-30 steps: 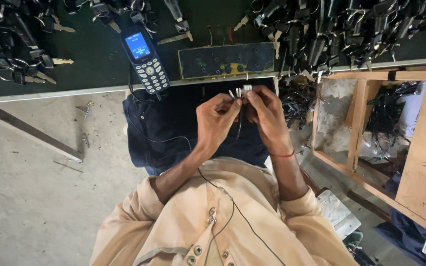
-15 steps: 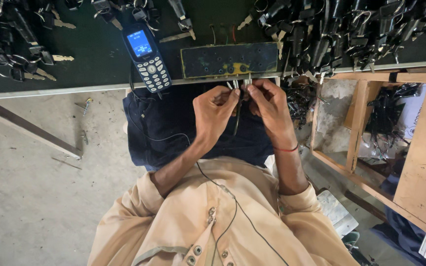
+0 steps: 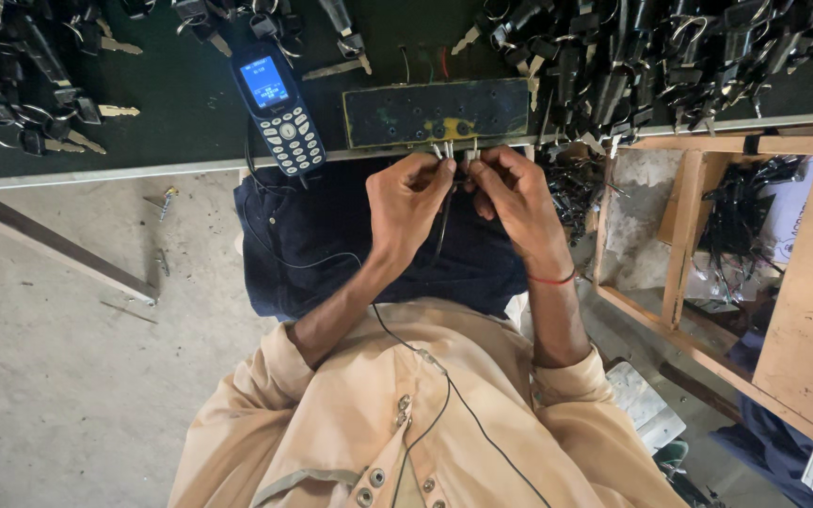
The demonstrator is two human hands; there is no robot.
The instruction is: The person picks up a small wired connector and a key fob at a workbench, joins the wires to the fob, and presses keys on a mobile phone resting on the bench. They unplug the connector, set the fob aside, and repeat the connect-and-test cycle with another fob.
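Hidden: fingertips of my left hand (image 3: 409, 199) and right hand (image 3: 512, 193) cover most of the small connector terminals (image 3: 448, 150); the exact grip is hard to make out.
Left hand: fingers pinched shut on the terminals, thumb against forefinger.
Right hand: fingers curled in, tips closed on the same bunch from the right.
Terminals: pale metal ends, about three visible, pointing far, toward the test board (image 3: 437, 112); long axis runs near to far.
Place: terminals just at the near edge of the workbench (image 3: 181, 103), above my lap.
Wire: one dark lead (image 3: 444, 221) hangs from the pinch, lower end lost against dark cloth.
Phone: one keypad phone (image 3: 278, 108), screen lit, left of the board, overhanging the bench edge.
Keys: heaps of keys (image 3: 670, 56) at far right and far left, cut off by the frame, too many to count.
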